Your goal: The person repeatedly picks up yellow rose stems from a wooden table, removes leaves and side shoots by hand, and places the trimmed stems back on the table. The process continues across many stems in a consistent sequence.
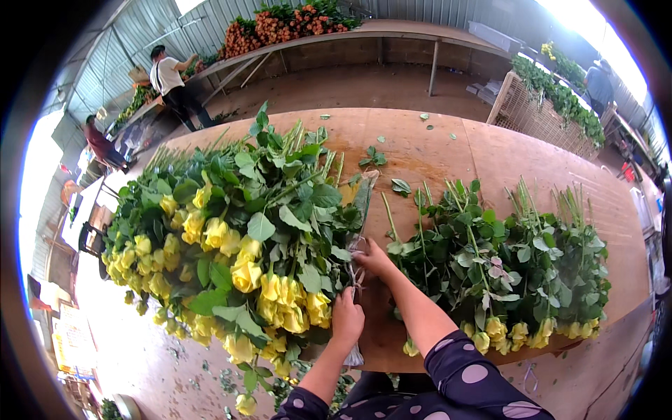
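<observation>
A bundle of pale strings (355, 355) lies along the right edge of a large heap of yellow roses (246, 273). My left hand (348, 318) is closed on the strings at the near end, thumb and fingers pinched. Just above it, my right hand (376, 260) is closed on strands of the same bundle, beside the leaves. The rose heads in the heap face me and the left, some hanging over the table's front edge. Smaller groups of yellow roses (495, 329) lie to the right, stems pointing away. My fingers partly hide the strands.
The wooden table (420, 150) carries loose leaves (373, 157). A long bench (399, 31) behind holds orange flowers (280, 26). A wicker crate (521, 115) with greenery stands far right. Two people are at the far left, another at the far right. Leaves litter the floor.
</observation>
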### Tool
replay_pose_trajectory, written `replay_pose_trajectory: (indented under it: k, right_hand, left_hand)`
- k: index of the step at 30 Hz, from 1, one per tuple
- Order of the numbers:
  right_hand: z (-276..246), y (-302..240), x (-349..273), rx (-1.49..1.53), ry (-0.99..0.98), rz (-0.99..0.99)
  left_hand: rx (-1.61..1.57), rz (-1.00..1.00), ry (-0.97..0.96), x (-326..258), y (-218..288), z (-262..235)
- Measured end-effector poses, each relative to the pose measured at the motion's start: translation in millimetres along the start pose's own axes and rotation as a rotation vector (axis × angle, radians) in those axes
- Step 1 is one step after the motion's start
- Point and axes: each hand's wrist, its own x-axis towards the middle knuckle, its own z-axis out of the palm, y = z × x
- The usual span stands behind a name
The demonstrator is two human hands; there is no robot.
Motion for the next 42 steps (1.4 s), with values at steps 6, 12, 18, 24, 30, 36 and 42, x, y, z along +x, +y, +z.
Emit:
replay_pose_trajectory:
  k: [6, 12, 18, 24, 30, 36, 42]
  right_hand:
    - [-87, -82, -44, 1.765, 0.044, 0.34]
    - [-233, -122, -135, 1.12, 0.507, -0.099]
    - [-179, -146, -238, -0.252, -0.248, 0.343]
    - [-31, -42, -297, -0.498, -0.628, 0.037]
    - [111, -27, -295, -0.376, -0.753, -0.012]
    - [195, -44, -315, 1.305, -1.014, 0.541]
    - [153, 38, -340, 1.327, -1.23, 1.262]
  left_hand:
    - [-0.126, -0.135, 0.05, -4, -29, -14]
    - [-0.178, -0.223, 0.019, 5, -13, -18]
    - [-0.349, -0.263, 0.059, 11, -36, -12]
    - [-0.305, -0.148, 0.071, 11, -51, -11]
    - [0.058, -0.088, 0.003, 3, -24, -11]
    - [0.953, 0.367, -0.062, -23, -47, 32]
    - [1.032, 0.424, -0.091, -35, -69, 52]
